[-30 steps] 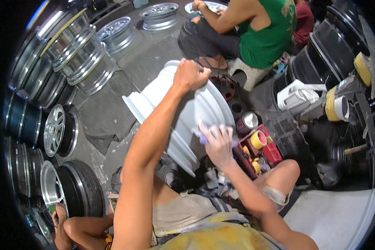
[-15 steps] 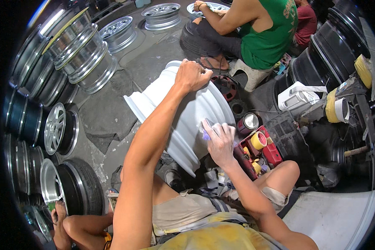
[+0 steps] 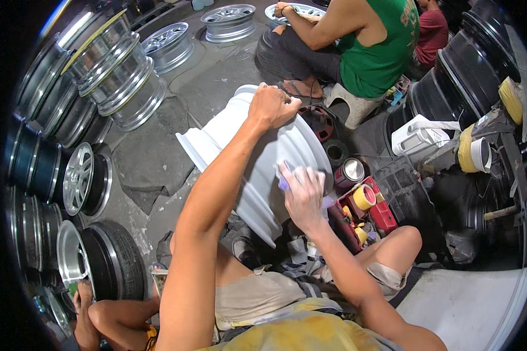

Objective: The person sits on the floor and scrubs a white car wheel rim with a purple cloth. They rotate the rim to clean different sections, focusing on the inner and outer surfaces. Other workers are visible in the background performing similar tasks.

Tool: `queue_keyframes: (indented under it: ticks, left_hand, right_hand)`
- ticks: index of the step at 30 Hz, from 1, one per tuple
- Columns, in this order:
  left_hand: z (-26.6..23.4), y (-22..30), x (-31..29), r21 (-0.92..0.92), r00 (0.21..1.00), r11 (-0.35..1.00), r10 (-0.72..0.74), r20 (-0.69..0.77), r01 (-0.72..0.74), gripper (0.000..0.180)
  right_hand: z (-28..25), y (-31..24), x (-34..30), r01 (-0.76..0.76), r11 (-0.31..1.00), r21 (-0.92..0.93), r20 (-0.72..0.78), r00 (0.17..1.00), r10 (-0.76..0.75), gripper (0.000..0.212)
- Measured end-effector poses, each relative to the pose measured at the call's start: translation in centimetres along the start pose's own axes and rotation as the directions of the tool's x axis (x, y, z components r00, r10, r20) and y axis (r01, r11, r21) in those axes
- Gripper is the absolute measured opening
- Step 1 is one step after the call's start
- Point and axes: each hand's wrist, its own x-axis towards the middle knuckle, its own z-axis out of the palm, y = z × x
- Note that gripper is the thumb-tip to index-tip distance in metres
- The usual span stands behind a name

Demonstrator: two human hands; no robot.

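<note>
In front of me a pale grey-white wheel rim [image 3: 263, 175] stands tilted, its barrel facing me. My left hand [image 3: 273, 107] is closed over the far top edge of the rim. My right hand [image 3: 304, 193] presses on the barrel, fingers bent round a small purple piece [image 3: 283, 182] that is mostly hidden; its kind I cannot make out. Pale dust coats the fingers of that hand.
A red toolbox [image 3: 383, 214] with yellow tape rolls and an open paint can [image 3: 352, 169] stand right of the rim. Stacked wheel rims [image 3: 123, 76] rise at left. Ahead sits a co-worker in a green shirt [image 3: 372, 55]. Another person's foot [image 3: 84, 292] shows lower left.
My right hand has slid a little to the left along the barrel, with the purple piece in its fingers. My left hand keeps its hold on the rim's edge.
</note>
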Motion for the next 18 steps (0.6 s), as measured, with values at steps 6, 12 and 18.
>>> queue_keyframes:
  ticks: [6,12,18]
  left_hand:
    - [0.2,-0.2,-0.1,-0.02,0.999,0.999,-0.039,0.006,0.039,0.043]
    - [0.4,-0.7,-0.2,0.004,0.999,0.999,-0.034,-0.003,0.034,0.043]
    - [0.4,-1.1,0.0,-0.038,0.997,0.999,0.002,-0.077,-0.005,0.045]
  right_hand:
    - [-0.1,-0.1,1.0,-0.01,1.0,-0.012,0.016,1.0,0.01,0.054]
    - [-0.5,0.3,1.0,0.005,0.996,-0.09,0.016,1.0,-0.003,0.052]
    - [0.9,0.2,-2.4,0.084,0.995,-0.048,-0.005,0.996,-0.085,0.05]
